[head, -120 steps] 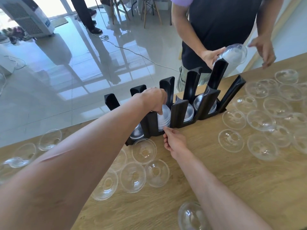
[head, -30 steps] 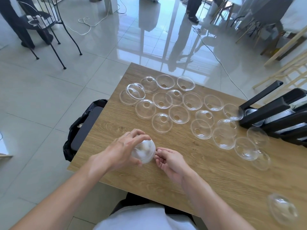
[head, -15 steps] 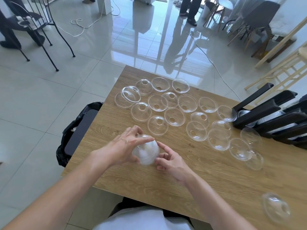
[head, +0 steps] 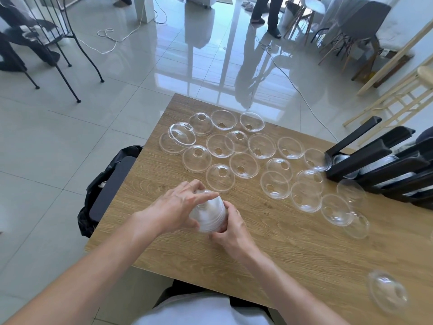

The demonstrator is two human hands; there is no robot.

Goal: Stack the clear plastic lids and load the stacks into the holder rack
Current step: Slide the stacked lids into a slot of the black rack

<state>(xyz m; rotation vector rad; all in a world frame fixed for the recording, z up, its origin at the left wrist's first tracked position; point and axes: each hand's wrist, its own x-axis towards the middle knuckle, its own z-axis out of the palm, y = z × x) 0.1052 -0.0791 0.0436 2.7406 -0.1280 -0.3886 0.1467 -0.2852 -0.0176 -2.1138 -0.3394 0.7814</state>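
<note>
A stack of clear dome lids (head: 209,215) sits between both hands near the table's front left. My left hand (head: 178,205) wraps over its top and left side. My right hand (head: 230,233) grips its lower right edge. Several loose clear lids (head: 242,165) lie spread over the wooden table (head: 293,249) beyond the hands. The black holder rack (head: 384,165) stands at the right edge, with lid stacks showing in its slots.
One lid (head: 387,294) lies alone at the front right. A black bin with a bag (head: 110,181) stands on the floor against the table's left edge. Chairs and a person's legs (head: 267,12) are far back on the tiled floor.
Since four seconds ago my hands left the rack and came to the table's left end. Over the last second both hands closed tighter on the lid stack.
</note>
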